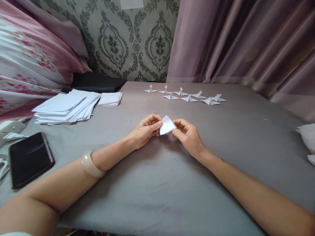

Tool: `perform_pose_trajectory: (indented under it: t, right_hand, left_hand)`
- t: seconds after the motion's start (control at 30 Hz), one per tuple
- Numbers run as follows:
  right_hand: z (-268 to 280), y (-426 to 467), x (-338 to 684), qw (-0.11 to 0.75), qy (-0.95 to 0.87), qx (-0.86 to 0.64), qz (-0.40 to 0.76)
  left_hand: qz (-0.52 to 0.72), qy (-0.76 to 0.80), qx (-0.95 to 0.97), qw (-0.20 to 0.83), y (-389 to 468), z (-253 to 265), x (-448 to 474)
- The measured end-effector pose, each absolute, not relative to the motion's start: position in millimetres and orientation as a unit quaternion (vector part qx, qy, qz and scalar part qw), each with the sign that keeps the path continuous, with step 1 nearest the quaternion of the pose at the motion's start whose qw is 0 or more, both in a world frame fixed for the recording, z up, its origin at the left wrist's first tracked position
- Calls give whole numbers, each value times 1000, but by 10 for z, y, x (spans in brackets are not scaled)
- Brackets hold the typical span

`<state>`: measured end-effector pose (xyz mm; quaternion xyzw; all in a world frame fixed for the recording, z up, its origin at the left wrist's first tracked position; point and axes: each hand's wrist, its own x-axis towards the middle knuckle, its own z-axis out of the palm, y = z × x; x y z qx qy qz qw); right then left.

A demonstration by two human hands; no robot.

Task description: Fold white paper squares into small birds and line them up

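Between my two hands is a small piece of folded white paper, held just above the grey cloth. My left hand pinches its left edge, thumb on top and fingers behind. On the other side, my right hand grips the right corner, where several layers show at the edge. Farther back stand several folded white paper birds, set out in two loose rows with their wings spread.
A large stack of white paper sheets lies at the left, beside a smaller stack. Nearer me are a dark phone and a white power strip. Curtains hang behind the grey cloth surface. White plastic sits far right.
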<state>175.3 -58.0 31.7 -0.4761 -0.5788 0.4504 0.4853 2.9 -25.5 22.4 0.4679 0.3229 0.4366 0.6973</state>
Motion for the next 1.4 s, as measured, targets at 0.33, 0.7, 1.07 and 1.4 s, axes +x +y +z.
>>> perform_pose_trajectory:
  t: [0.33,0.7,1.07,1.4]
  right_hand:
    - [200,-529,1774,490,-595,-554,314]
    - [213,-546,1772,496,-602,-518,352]
    - [327,-433,1935,425,-639,-453,454]
    - [594,-464,1960,332,-733,-468,366]
  left_hand:
    - [425,364,566,605,-354,282,46]
    - [395,313,484,715,-315,293,12]
    - [321,320,435,778,-237,330,-58]
    - [223,287,522,771,-245,318,-64]
